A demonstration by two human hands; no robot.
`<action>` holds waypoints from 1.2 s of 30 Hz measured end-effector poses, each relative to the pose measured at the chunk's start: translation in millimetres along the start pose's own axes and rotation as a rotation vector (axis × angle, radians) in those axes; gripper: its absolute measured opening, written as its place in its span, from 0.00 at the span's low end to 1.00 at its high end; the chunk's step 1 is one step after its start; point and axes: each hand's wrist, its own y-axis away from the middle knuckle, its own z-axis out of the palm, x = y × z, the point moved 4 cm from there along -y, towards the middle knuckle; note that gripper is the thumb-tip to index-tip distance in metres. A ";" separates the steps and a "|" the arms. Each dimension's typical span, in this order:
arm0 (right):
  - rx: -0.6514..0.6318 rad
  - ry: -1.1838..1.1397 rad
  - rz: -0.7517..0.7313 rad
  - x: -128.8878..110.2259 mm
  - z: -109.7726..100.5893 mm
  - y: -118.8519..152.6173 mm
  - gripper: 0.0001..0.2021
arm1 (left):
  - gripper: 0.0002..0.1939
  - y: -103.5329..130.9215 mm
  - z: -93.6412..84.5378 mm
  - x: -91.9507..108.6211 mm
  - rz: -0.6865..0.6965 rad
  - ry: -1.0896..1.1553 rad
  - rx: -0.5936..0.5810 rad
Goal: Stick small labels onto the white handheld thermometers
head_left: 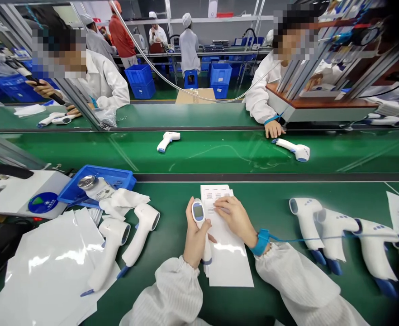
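My left hand (pixel 195 235) is wrapped round a white infrared thermometer (pixel 198 211), its small grey screen facing up. The thermometer lies over the left edge of a stack of label sheets (pixel 230 262). Small printed labels (pixel 214 195) show in columns near the top of the uppermost sheet. Over these labels my right hand (pixel 235 217) rests with bent fingers, the fingertips close together against the paper. Whether a label is between them is too small to tell. A blue wrist strap (pixel 261 242) with a cord circles my right wrist.
Several thermometers (pixel 306 222) lie at right, and two more (pixel 141 233) at left beside glossy white sheets (pixel 50 262). A blue tray (pixel 125 179) holds a metal-lidded bottle. Two thermometers (pixel 168 140) lie on the green belt (pixel 213 154); a co-worker's hand (pixel 274 129) is near the right one.
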 end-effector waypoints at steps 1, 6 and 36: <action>0.004 0.001 0.008 -1.6 0.8 -1.7 0.08 | 0.40 -1.5 0.4 -0.5 0.000 0.001 -0.016; -0.002 -0.030 0.048 -8.9 4.2 -10.7 0.07 | 0.42 -6.2 0.3 -4.7 -0.006 -0.014 -0.035; -0.190 -0.499 -0.058 -56.8 -23.3 -12.6 0.04 | 0.38 -2.4 1.1 -2.5 0.088 -0.035 -0.077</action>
